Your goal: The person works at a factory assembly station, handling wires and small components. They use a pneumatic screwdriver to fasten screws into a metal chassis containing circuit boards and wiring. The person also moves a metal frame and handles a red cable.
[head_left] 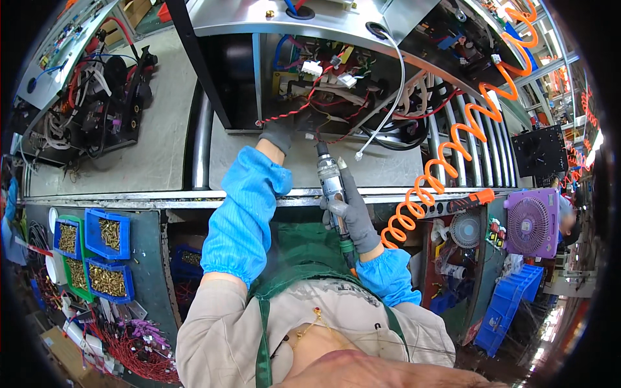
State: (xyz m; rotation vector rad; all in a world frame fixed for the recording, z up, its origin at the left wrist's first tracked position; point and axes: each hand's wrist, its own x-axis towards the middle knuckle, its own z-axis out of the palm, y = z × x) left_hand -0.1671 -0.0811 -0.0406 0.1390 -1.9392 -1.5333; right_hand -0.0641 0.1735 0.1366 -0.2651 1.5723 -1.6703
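Note:
My right hand (359,218), in a grey glove, is closed round a silver pneumatic screwdriver (330,182). Its dark tip points away from me toward the lower edge of an open metal machine housing (272,24). At that housing's near edge is my left hand (279,134), also gloved in grey. Its fingers run into the dark interior, so whether they grip anything is hidden. A twisted red wire (292,115) crosses just above the left hand. White connectors (312,68) and tangled wires sit inside the housing, and a loose white cable (402,77) hangs in front.
A coiled orange air hose (475,123) stretches along the right. Metal rollers (202,145) flank the grey work board (233,165). Another wired assembly (97,97) stands far left. Blue bins (107,257) of brass fasteners lie near left; a purple fan (532,223) stands right.

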